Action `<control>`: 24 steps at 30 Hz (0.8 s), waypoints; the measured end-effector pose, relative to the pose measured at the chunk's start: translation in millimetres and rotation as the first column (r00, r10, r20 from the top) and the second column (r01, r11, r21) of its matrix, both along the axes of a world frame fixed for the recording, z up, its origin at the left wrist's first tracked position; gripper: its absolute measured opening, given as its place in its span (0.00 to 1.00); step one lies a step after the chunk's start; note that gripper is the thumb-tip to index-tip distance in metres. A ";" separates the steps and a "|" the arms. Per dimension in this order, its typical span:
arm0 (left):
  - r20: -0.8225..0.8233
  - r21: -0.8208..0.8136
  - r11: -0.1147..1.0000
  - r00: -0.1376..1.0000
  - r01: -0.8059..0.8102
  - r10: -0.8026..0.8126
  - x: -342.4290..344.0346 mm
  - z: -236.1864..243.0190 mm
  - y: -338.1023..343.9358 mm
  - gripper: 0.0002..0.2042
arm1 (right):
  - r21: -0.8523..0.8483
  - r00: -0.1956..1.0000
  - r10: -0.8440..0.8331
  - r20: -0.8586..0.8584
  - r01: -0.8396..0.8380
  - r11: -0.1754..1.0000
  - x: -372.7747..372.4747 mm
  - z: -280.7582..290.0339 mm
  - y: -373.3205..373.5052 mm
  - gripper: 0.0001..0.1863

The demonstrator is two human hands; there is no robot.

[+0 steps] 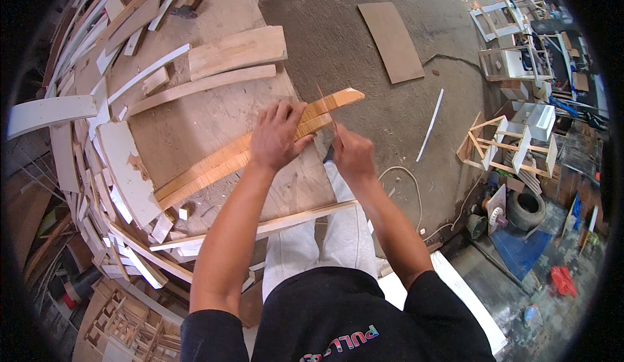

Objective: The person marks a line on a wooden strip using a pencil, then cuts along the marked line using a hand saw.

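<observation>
Two yellowish wooden strips (214,160) lie side by side on a plywood worktop (312,173), running from lower left to upper right. Their right ends stick out past the worktop's edge, the far strip reaching further. My left hand (278,134) is closed over both strips, fingers on the far side and thumb on the near side. Just right of it, my right hand (354,154) is closed round the handle end of a handsaw (323,95). Its thin reddish blade appears edge-on and crosses the strips near their right ends. The handle is hidden in my fist.
Beyond the strips lie a wide board (238,53) and a curved wooden piece (201,90). Offcuts (97,186) pile up along the left. A brown panel (391,42) lies on the floor. Wooden frames (510,144), a tyre (525,210) and a cord (416,189) are at right.
</observation>
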State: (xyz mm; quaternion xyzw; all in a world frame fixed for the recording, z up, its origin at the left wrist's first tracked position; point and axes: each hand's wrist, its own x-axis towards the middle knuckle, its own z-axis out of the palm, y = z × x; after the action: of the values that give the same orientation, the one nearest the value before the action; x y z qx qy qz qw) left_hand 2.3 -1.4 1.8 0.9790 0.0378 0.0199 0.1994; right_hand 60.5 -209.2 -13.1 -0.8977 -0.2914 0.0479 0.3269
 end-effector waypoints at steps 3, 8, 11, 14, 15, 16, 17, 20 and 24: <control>0.052 -0.003 1.000 0.999 0.002 -0.002 -1.5 -4.0 1.8 0.36 | -0.007 1.000 0.003 -0.027 -0.003 1.000 -4.3 3.3 -4.3 0.14; 0.022 -0.011 1.000 1.000 -0.017 0.017 2.8 -1.0 0.4 0.36 | 0.010 0.999 0.028 0.022 -0.028 1.000 10.0 -2.5 1.0 0.12; 0.019 -0.026 0.999 0.999 -0.030 0.030 -1.5 -2.6 0.9 0.36 | 0.013 0.999 0.014 0.036 -0.014 1.000 -7.4 -1.5 -9.5 0.12; 0.035 -0.022 0.999 0.999 -0.028 0.029 -1.2 -3.4 0.7 0.36 | 0.007 0.999 0.028 0.036 -0.029 1.000 4.8 -2.8 -0.3 0.12; 0.032 -0.014 1.000 0.999 -0.021 0.021 0.2 -2.0 -0.1 0.35 | 0.003 0.999 0.030 0.041 -0.030 1.000 9.4 -6.7 4.0 0.12; 0.029 -0.006 1.000 0.999 -0.013 0.013 1.7 -0.5 -1.2 0.35 | 0.000 0.998 0.031 0.046 -0.031 1.000 11.9 -8.5 6.0 0.12; 0.025 0.004 1.000 1.000 -0.016 0.016 2.2 -1.3 1.6 0.35 | -0.005 0.999 0.030 0.037 -0.030 1.000 9.1 -7.6 5.2 0.13; 0.002 0.004 1.000 1.000 -0.020 0.020 -2.4 -2.9 0.9 0.35 | -0.020 1.000 0.027 0.003 -0.027 0.999 -6.4 2.3 -8.0 0.14; -0.005 -0.038 0.999 1.000 -0.027 0.026 0.2 -1.6 1.1 0.35 | 0.005 0.996 0.044 -0.074 -0.044 0.999 13.1 -0.3 7.1 0.15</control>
State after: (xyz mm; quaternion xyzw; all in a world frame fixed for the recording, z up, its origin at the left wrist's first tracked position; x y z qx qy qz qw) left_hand 2.5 -0.3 0.1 0.9744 0.0516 0.0194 0.2178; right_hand 73.7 -202.1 -13.4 -0.8882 -0.2989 0.0879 0.3377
